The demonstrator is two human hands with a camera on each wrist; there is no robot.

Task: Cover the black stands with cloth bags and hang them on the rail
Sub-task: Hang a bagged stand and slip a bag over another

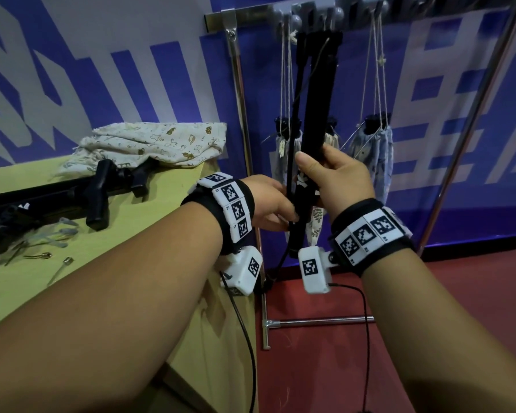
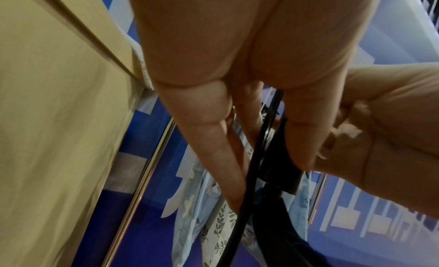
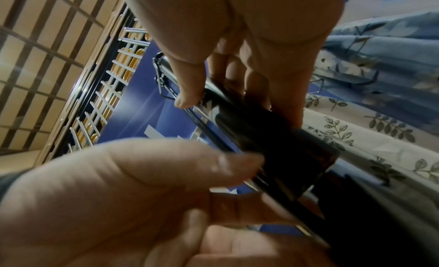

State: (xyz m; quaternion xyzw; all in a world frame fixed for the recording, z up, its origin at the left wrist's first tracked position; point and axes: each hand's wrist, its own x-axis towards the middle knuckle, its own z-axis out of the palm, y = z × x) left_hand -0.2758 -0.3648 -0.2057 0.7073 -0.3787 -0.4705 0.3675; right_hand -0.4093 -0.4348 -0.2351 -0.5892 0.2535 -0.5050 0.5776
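A yellow surface (image 1: pixel 149 210) left of the rail (image 1: pixel 251 16) carries a printed cloth bag (image 1: pixel 161 141) and another black stand (image 1: pixel 57 201). In front of the rail, the left hand (image 1: pixel 268 201) grips the lower shaft of an uncovered black stand (image 1: pixel 319 102), held upright, and the right hand (image 1: pixel 340 177) is clenched round its middle. Its top sits among the drawstrings of bagged stands (image 1: pixel 373 144) hanging from the rail, so it could snag one, or a loose leg could swing out.

Two hands (image 1: pixel 268 204) (image 1: pixel 340 180), one bare black stand (image 1: pixel 316 114) held at 12 o'clock, three bagged stands (image 1: pixel 373 147) hanging, one loose cloth bag (image 1: pixel 149 144) at 10 o'clock.
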